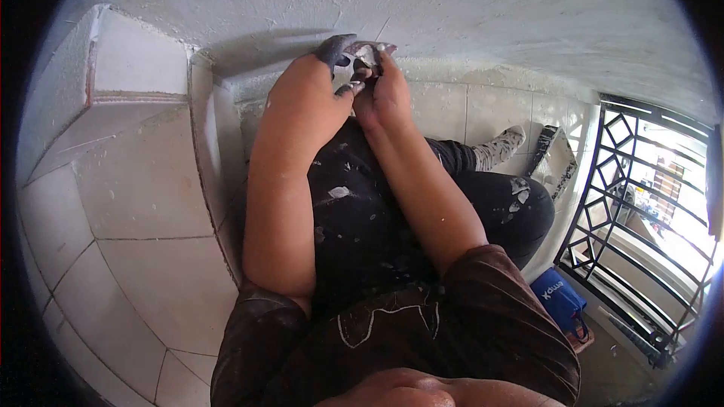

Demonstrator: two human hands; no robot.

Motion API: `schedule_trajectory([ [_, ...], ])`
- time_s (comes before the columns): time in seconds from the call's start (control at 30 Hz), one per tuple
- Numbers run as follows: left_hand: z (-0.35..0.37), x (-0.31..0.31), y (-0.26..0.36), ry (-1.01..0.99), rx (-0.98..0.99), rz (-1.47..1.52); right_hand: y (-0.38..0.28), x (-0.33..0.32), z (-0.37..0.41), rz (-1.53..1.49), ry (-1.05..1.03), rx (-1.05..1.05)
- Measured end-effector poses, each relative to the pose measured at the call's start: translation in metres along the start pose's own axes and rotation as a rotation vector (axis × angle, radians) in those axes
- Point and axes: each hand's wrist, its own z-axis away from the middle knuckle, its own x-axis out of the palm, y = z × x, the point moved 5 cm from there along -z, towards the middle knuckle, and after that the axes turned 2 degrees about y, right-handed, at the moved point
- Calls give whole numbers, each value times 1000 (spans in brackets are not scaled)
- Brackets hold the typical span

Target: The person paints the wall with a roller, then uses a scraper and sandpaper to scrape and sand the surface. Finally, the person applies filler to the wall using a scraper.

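Observation:
Both my hands meet low against the grey plastered wall, around a putty knife [369,53] smeared with white paste. My right hand [390,89] is closed on it, its thumb up along the blade side. From the left, my left hand [313,79] curves round the tool; its dark grey, coated or covered fingertips touch the blade's end and the handle side. The fingers partly hide the handle. Behind the tool, the wall [467,22] has a rough, ridged surface.
A tiled ledge [143,173] stands close on my left, under a boxy wall projection [139,56]. To the right are a paint-stained tray [556,162], a black metal grille [633,203] and a blue bag [558,294]. My folded legs fill the space below my arms.

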Motion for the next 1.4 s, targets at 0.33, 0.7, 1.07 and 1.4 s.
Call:
schedule_trajectory([
  [0.33, -1, -8, 11, -64, -46, 37, 1, 13, 33, 91, 76, -71],
  [0.7, 2, -8, 18, -160, -68, -23, 3, 8, 32, 43, -76, 63],
  [1.07, 2, -17, 19, -70, -56, 105, -27, 25, 51, 841, -171, -706],
  [1.4, 1, -33, 14, -40, -266, 227, -62, 39, 34, 1835, -481, -1604],
])
